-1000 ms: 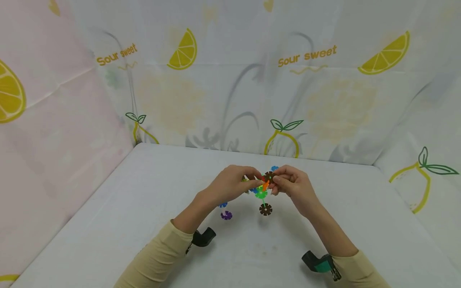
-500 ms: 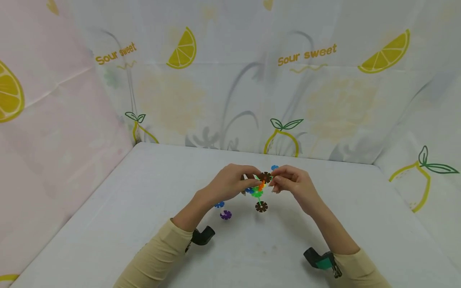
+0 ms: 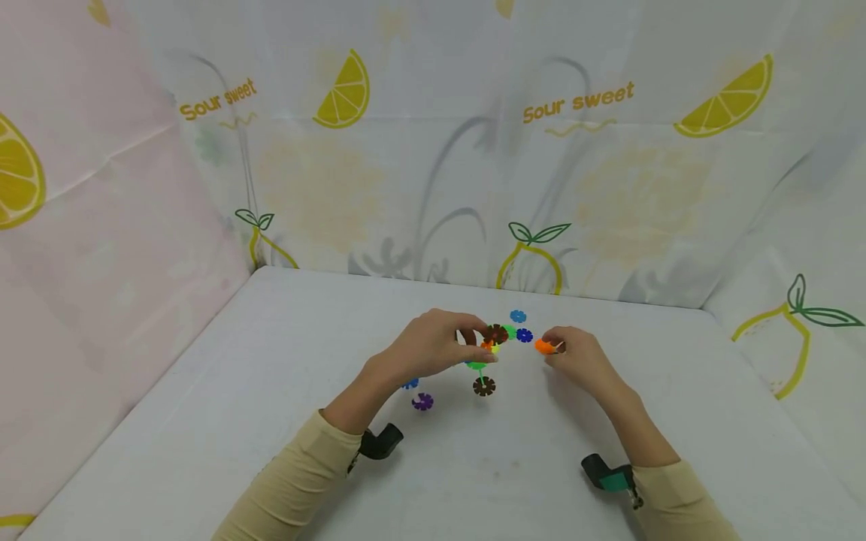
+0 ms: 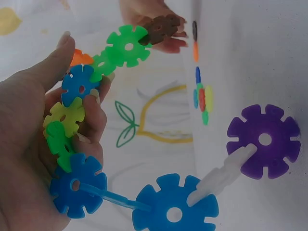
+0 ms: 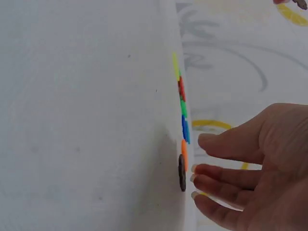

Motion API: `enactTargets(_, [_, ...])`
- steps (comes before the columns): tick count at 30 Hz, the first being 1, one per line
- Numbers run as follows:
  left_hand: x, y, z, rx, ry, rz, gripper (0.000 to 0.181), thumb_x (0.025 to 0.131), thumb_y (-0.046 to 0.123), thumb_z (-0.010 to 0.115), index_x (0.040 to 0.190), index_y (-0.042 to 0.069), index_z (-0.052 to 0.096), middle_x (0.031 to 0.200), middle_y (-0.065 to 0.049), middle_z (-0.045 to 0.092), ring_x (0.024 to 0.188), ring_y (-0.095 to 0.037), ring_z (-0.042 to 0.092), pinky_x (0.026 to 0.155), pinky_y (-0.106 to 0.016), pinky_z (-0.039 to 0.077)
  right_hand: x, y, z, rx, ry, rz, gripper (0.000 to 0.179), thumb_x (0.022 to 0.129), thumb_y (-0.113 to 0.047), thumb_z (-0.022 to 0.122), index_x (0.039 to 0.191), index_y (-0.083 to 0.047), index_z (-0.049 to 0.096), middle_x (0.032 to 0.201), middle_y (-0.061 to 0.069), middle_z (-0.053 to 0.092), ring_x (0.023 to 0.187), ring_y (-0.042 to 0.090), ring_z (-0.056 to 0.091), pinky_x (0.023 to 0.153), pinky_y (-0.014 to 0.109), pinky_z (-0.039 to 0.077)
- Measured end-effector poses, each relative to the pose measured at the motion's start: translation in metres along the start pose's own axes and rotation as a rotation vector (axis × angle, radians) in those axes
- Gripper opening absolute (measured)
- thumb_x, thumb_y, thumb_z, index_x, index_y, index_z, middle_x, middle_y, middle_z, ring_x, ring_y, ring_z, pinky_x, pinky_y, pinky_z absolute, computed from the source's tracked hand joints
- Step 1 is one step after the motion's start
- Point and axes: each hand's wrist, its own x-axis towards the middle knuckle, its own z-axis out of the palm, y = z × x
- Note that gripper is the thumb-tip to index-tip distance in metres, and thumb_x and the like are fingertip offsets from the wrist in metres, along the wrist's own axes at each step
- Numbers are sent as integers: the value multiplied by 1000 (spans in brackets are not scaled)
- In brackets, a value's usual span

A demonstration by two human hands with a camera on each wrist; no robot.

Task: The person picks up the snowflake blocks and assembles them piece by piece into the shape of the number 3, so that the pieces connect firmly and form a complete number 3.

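Observation:
My left hand (image 3: 433, 344) holds a chain of interlocking notched plastic discs between thumb and fingers. In the left wrist view the chain runs from a brown disc (image 4: 161, 30) and a green disc (image 4: 115, 48) past the fingers to a large blue disc (image 4: 154, 209), a white disc (image 4: 219, 175) and a purple disc (image 4: 284, 139). My right hand (image 3: 587, 364) is lowered to the right, its fingers loosely bent beside a loose orange disc (image 3: 544, 346). The right wrist view shows its fingertips apart from that disc and from a dark brown disc (image 5: 182, 180) beside it.
Several loose discs lie on the white table (image 3: 304, 323) beyond the left hand, among them a light blue disc (image 3: 518, 316) and a dark blue disc (image 3: 524, 336). Lemon-printed cloth (image 3: 419, 188) walls the table at the back and sides.
The right hand has left the chain and moved right and down toward the loose orange disc. The left hand keeps its hold, nearly in place.

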Motion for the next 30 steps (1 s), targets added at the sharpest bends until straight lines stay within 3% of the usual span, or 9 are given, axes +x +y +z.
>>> enactTargets(4, [-2, 1, -2, -14, 10, 9, 43, 90, 50, 68, 124, 26, 68, 93, 10, 70, 71, -7, 61, 62, -26, 50, 1, 8, 3, -80, -50, 26, 32, 81, 3, 66, 113, 6, 66, 102, 21, 65, 90, 31, 60, 83, 48, 55])
enactTargets(11, [-2, -1, -3, -64, 37, 48, 27, 97, 43, 62, 117, 27, 71, 88, 10, 69, 65, -7, 61, 59, -26, 50, 1, 11, 7, -94, -69, 69, 31, 78, 7, 64, 109, 5, 67, 88, 14, 61, 78, 25, 52, 68, 35, 48])
enactTargets(17, [-1, -1, -3, -78, 49, 60, 24, 97, 40, 62, 115, 26, 70, 87, 10, 69, 64, -8, 60, 58, -27, 50, 0, 12, 2, -107, -93, 92, 32, 79, 5, 63, 111, 4, 67, 94, 18, 60, 82, 28, 53, 71, 38, 50])
enactTargets(22, [-1, -1, -4, -117, 53, 63, 21, 97, 39, 62, 111, 25, 70, 86, 9, 68, 61, -9, 62, 59, -29, 51, -3, 11, -3, -150, -116, 66, 25, 78, 7, 60, 101, 3, 68, 92, 18, 59, 81, 28, 52, 70, 39, 50])
enactTargets(26, [-1, 0, -4, -149, 43, 62, 16, 98, 37, 61, 106, 25, 68, 85, 8, 67, 62, -12, 64, 61, -30, 52, -5, 9, -6, -122, -132, 85, 19, 79, 6, 62, 97, 3, 66, 88, 16, 61, 76, 25, 52, 65, 34, 49])
enactTargets(30, [-2, 0, -6, -181, 33, 55, 19, 101, 34, 58, 111, 23, 68, 80, 5, 63, 66, -16, 63, 63, -29, 52, -6, 9, -8, -72, -134, 127, 13, 80, 4, 65, 93, 2, 65, 83, 13, 62, 72, 23, 53, 62, 31, 47])
